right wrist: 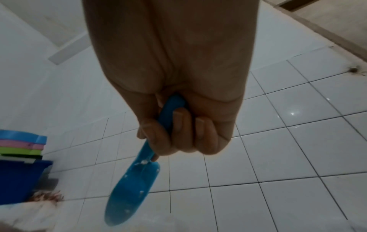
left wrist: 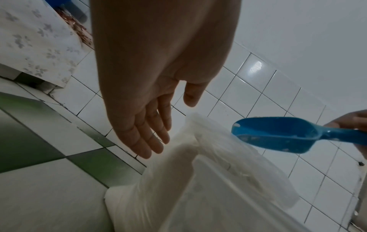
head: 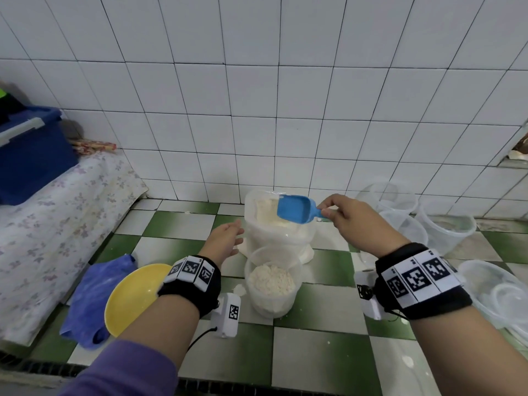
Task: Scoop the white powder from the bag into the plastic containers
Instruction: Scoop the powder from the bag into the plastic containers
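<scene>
A clear plastic bag (head: 274, 224) of white powder stands open on the checkered floor by the wall. In front of it stands a round clear container (head: 273, 284), partly filled with powder. My right hand (head: 343, 212) grips the handle of a blue scoop (head: 295, 208), held above the bag's mouth; the scoop (left wrist: 278, 135) looks empty apart from specks, and its handle (right wrist: 170, 109) sits inside curled fingers. My left hand (head: 225, 238) hovers with straight fingers just left of the bag (left wrist: 198, 172), holding nothing.
Several empty clear containers (head: 445, 227) and lids (head: 497, 292) lie at the right. A yellow bowl (head: 131, 295) and blue cloth (head: 94, 295) sit at the left. A floral-covered ledge (head: 57, 224) holds a dark blue bin (head: 31, 155). A tiled wall rises behind.
</scene>
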A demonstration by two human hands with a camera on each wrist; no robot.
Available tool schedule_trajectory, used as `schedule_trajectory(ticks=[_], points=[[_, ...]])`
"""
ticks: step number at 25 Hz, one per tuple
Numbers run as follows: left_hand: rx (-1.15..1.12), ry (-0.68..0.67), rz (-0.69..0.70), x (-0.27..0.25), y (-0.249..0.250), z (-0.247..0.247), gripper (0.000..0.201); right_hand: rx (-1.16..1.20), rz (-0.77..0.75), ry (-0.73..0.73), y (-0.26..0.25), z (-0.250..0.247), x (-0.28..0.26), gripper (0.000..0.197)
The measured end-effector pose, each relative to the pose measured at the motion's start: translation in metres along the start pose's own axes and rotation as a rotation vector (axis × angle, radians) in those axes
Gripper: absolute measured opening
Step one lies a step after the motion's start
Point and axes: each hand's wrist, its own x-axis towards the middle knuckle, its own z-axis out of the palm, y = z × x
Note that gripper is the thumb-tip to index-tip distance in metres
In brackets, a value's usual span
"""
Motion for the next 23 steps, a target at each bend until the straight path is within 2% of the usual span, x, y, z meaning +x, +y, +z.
schedule_trajectory(ticks=[3,8,11,17,23], points=[[0.034,-0.002,-0.001,0.008,0.007,0.002,0.040,-0.165,-0.021,-0.003,0.002,0.013,0.012,0.018],[0.048,-0.068,0.019,0.024,0.014,0.006,0.041,-0.458,-0.063,-0.013,0.005,0.034,0.029,0.026],[0.077,-0.106,0.042,0.035,0.018,0.008,0.039,-0.558,-0.058,-0.029,0.006,0.043,0.039,0.026],[0.073,-0.156,0.041,0.051,0.024,0.010,0.046,-0.437,-0.021,-0.081,0.013,0.056,0.059,0.025],[0.085,-0.234,0.081,0.059,0.024,0.012,0.040,-0.322,-0.005,-0.107,0.016,0.066,0.070,0.022]])
